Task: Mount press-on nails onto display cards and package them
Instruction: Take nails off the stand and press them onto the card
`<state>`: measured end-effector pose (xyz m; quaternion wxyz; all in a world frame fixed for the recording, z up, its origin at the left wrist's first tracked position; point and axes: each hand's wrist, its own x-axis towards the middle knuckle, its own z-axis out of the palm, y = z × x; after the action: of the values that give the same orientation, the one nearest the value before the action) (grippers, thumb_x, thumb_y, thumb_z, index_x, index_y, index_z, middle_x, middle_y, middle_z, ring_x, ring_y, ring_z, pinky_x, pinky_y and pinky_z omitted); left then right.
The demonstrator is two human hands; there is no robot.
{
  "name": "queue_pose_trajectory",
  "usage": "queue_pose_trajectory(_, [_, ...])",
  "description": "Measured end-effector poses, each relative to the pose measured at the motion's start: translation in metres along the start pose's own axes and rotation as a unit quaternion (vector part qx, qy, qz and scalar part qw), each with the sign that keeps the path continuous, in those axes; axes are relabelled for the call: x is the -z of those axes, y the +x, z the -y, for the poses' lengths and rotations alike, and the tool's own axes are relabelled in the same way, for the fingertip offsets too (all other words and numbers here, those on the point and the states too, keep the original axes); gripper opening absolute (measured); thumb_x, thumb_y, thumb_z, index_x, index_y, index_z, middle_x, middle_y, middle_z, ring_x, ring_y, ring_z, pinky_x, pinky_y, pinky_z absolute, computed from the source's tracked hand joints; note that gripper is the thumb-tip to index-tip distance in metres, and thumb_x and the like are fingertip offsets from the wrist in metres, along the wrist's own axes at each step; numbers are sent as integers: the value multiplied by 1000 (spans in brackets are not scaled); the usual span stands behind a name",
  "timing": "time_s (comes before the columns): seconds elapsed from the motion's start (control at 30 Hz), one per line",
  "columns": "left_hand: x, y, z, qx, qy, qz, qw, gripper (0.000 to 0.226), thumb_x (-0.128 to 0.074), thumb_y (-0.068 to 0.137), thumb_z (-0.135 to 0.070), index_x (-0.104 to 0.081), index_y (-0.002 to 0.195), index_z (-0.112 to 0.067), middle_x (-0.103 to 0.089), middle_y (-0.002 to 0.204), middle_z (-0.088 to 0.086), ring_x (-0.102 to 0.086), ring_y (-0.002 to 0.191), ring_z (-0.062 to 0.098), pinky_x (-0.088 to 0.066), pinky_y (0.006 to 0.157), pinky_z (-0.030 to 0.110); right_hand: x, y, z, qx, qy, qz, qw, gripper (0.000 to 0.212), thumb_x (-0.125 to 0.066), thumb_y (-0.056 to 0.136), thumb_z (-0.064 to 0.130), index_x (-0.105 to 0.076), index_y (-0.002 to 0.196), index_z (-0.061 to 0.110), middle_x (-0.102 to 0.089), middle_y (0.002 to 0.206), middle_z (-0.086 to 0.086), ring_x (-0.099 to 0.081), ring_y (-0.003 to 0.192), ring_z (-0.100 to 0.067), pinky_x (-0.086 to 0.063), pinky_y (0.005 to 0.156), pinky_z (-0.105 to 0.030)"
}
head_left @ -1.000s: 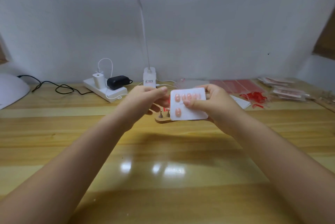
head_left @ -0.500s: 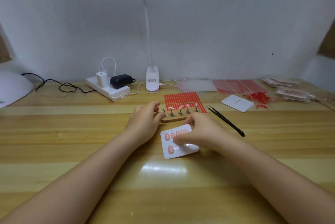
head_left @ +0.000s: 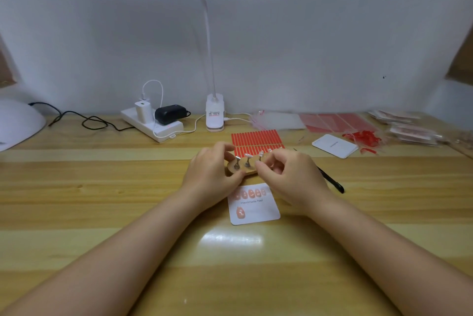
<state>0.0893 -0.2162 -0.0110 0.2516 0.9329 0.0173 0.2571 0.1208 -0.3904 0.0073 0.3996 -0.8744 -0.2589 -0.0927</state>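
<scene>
A white display card (head_left: pixel 258 211) lies flat on the wooden table, with a row of pink press-on nails (head_left: pixel 250 193) along its top and one more nail (head_left: pixel 240 212) lower left. Just behind it sits a small wooden nail stand (head_left: pixel 233 168) with metal pegs. My left hand (head_left: pixel 212 173) grips the stand's left end, thumb in front and fingers behind. With curled fingers, my right hand (head_left: pixel 289 175) pinches a small nail on a peg near the stand's middle; the stand's right end is hidden behind it.
A red sheet of adhesive tabs (head_left: pixel 256 136) lies behind the stand, black tweezers (head_left: pixel 331 181) to the right. A blank card (head_left: pixel 335 145), clear bags (head_left: pixel 277 120) and packed sets (head_left: pixel 409 131) sit back right. Power strip (head_left: pixel 153 125), lamp base (head_left: pixel 215 116) and a white dome lamp (head_left: pixel 18 121) stand at the back.
The card went from held up in both hands down onto the table. My right hand let go of it and moved up to the stand; my left hand took hold of the stand.
</scene>
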Motion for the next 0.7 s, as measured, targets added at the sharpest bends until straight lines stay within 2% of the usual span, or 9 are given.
queue_pose_trajectory(0.13, [1, -5, -4, -45, -26, -5, 999, 45, -75, 72, -40, -49, 106, -24, -52, 84, -21, -52, 92, 11, -45, 82, 36, -7, -4, -7, 39, -30, -21, 999, 16, -67, 86, 34, -73, 77, 22, -44, 48, 18, -45, 49, -1, -30, 49, -18])
queue_pose_trajectory(0.23, [2, -9, -7, -79, -51, -14, 996, 45, -78, 69, -38, -45, 96, -24, -59, 84, -14, -52, 84, 9, -43, 76, 30, -9, -3, -12, 43, -29, -34, 998, 13, -69, 86, 33, -78, 87, 23, -42, 45, 26, -46, 51, 6, -29, 50, -13])
queue_pose_trajectory(0.43, [2, -12, -10, -121, -58, -18, 991, 46, -82, 65, -32, -45, 91, -21, -60, 81, -8, -54, 78, 12, -44, 71, 27, -11, -2, -13, 36, -18, -19, 999, 14, -70, 85, 30, -78, 78, 21, -52, 54, 22, -62, 71, -8, -49, 64, -31])
queue_pose_trajectory(0.53, [1, -12, -11, -125, -52, -16, 991, 47, -83, 65, -31, -46, 91, -21, -60, 82, -9, -52, 79, 11, -41, 71, 24, -11, -2, -15, 41, -26, -40, 998, 12, -72, 84, 29, -78, 76, 21, -52, 55, 22, -51, 59, 2, -42, 58, -26])
queue_pose_trajectory(0.63, [1, -12, -10, -123, -52, -15, 991, 44, -82, 67, -26, -47, 92, -20, -59, 86, -9, -51, 81, 9, -40, 72, 21, -12, -4, -14, 54, -43, -51, 996, 9, -69, 85, 24, -78, 83, 22, -63, 61, 12, -54, 61, -6, -42, 58, -29])
queue_pose_trajectory(0.7, [0, -11, -9, -109, -58, -17, 992, 40, -80, 71, -24, -49, 94, -18, -60, 90, -7, -53, 85, 9, -42, 74, 20, -12, -5, -13, 61, -34, -59, 996, 9, -69, 86, 22, -77, 86, 20, -62, 60, 11, -54, 60, -7, -42, 58, -28])
